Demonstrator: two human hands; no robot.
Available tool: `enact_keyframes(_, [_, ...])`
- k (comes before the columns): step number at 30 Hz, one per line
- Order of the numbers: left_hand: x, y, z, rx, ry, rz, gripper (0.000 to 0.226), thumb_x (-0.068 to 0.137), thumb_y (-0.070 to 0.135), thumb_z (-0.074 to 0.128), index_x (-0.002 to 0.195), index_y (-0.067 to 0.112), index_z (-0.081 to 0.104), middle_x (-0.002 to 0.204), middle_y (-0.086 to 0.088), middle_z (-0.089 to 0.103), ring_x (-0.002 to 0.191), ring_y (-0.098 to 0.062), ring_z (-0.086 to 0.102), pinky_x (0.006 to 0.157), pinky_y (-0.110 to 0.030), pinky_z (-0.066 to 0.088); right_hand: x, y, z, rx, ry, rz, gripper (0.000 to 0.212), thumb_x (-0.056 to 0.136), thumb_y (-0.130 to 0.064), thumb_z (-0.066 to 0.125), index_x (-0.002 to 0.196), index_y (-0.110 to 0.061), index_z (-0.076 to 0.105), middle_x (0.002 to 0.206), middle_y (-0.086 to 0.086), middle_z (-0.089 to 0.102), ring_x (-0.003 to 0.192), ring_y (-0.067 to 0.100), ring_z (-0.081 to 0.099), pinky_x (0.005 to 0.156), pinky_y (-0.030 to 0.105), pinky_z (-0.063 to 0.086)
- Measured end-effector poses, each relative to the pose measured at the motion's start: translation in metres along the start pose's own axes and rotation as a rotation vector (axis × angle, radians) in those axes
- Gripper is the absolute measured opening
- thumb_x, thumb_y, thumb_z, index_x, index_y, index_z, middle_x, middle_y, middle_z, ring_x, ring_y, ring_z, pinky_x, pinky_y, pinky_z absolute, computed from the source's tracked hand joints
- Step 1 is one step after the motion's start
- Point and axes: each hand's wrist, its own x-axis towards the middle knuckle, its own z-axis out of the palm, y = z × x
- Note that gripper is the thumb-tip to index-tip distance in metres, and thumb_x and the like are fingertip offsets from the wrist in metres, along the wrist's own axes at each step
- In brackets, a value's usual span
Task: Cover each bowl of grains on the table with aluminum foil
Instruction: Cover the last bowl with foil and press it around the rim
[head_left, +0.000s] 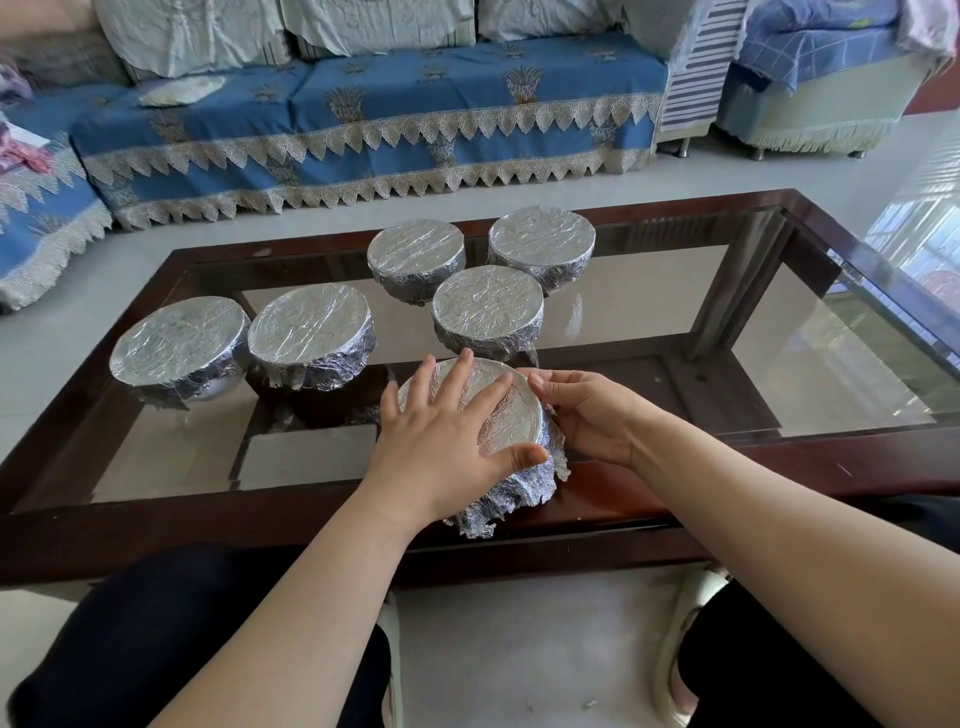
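Sofa (363, 119) stood behind, draped in blue patterned cover with cream lace fringe; pale cushions (363, 21) lined its back. White cloth (182, 91) lay on left seat. Armchair (810, 88) at far right carried blue checked fabric. Light tiled floor (519, 649) throughout.

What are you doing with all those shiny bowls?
A person is covering bowls with foil on a glass-topped table. The left hand presses flat on the foil top of the nearest bowl, while the right hand holds the foil against its side. Five other bowls behind it are already wrapped. No uncovered bowl is in view.
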Motion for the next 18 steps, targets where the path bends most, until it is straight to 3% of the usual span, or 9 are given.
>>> enact_keyframes(4, [0.001,-0.001,0.003,0.007,0.023,0.000,0.103,0.060,0.098,-0.003,0.152,0.053,-0.006,0.166,0.006,-0.015,0.152,-0.028,-0.012,0.117,-0.058,0.000,0.001,0.006,0.003,-0.001,0.069,-0.049,0.023,0.081,-0.019,0.063,0.097,-0.003,0.070,0.078,0.007,0.070,0.069,0.016,0.066,0.066,0.026,0.057])
enact_keyframes(11, [0.003,-0.001,0.006,0.008,0.055,-0.001,0.106,0.057,0.097,-0.005,0.153,0.052,-0.002,0.166,0.006,-0.012,0.152,-0.028,-0.008,0.117,-0.056,0.003,0.003,0.014,0.008,0.027,0.154,-0.115,0.022,0.097,-0.015,0.055,0.085,-0.001,0.065,0.071,0.009,0.069,0.061,0.017,0.066,0.061,0.027,0.057])
enact_keyframes(18, [0.003,-0.001,0.007,0.008,0.062,-0.016,0.105,0.057,0.097,-0.005,0.153,0.053,-0.002,0.166,0.006,-0.011,0.152,-0.028,-0.008,0.117,-0.056,0.004,0.008,0.015,0.014,-0.027,0.228,-0.081,0.020,0.096,-0.015,0.058,0.095,0.002,0.069,0.083,0.015,0.071,0.072,0.024,0.068,0.071,0.033,0.059])
